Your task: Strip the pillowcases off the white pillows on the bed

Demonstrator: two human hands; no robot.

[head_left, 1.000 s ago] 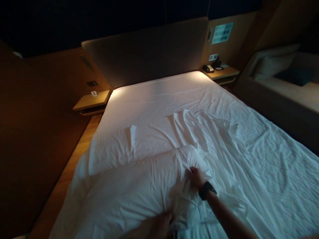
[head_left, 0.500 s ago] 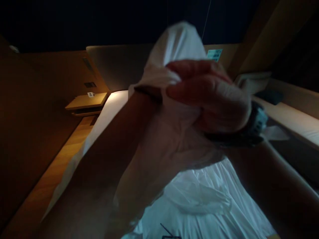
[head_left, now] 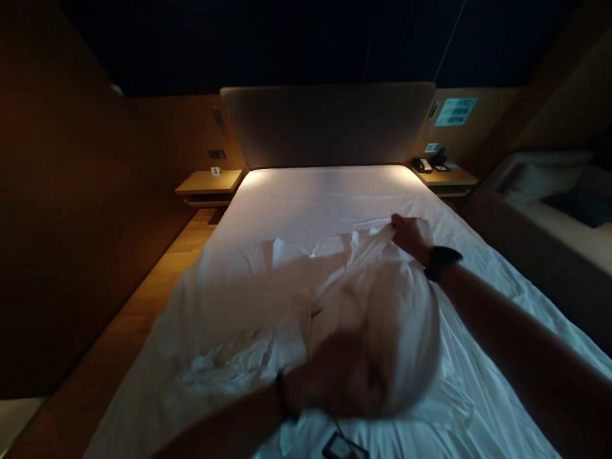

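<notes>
The wide bed (head_left: 335, 191) with its smooth white fitted sheet fills most of what I see, running from the padded grey-brown headboard (head_left: 327, 124) down to me at the foot edge. Over its middle and near half lies the loose white cotton sheet (head_left: 268, 299), crumpled and partly lifted off the mattress, because I have it in both hands. My right hand (head_left: 411, 236) is stretched out toward the right side of the bed, fingers pinched shut on a gathered fold of the cloth, with a dark watch on the wrist. My left hand (head_left: 335, 376) is low and close to me near the foot edge, blurred, and closed around a bunch of the same cloth that balloons over it; I cannot tell exactly how the fingers sit under the fabric. To handle this well, I judge I should keep both grips firm on an edge, not on a wad, and hold the cloth taut between my hands so it does not twist. A long upholstered sofa (head_left: 549, 223) stands just beside the right edge of the bed. Two pale wooden bedside shelves flank the headboard: the left one (head_left: 209, 182) carries a small card, the right one (head_left: 447, 176) a dark telephone (head_left: 421, 165). A small dark object (head_left: 340, 446) lies on the bed at the foot edge, near my left hand, where the cloth could catch it.
</notes>
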